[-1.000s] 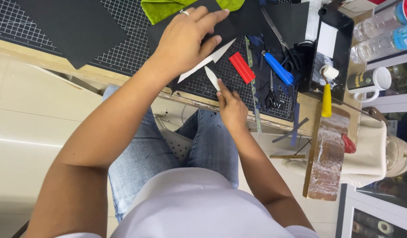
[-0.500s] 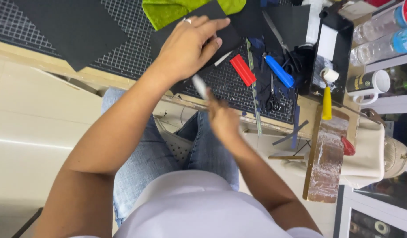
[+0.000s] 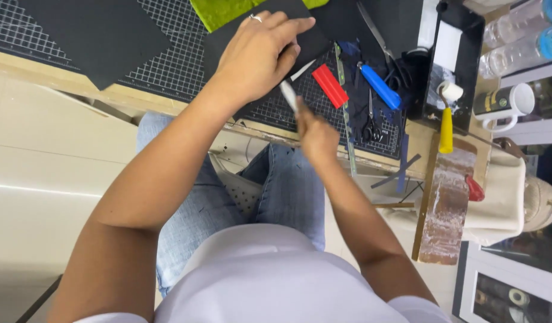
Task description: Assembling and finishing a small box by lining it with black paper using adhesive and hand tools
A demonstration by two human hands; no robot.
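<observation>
The black sheet (image 3: 300, 42) lies on the gridded cutting mat (image 3: 168, 66) at the surface's near edge, pinned flat under your left hand (image 3: 252, 57), fingers spread. Your right hand (image 3: 315, 134) has its grip pressed together around a pale blade (image 3: 288, 96) that meets the sheet's edge just beside your left fingers. A slip there could nick them, or shift the sheet. A red cutter (image 3: 330, 85) lies near.
</observation>
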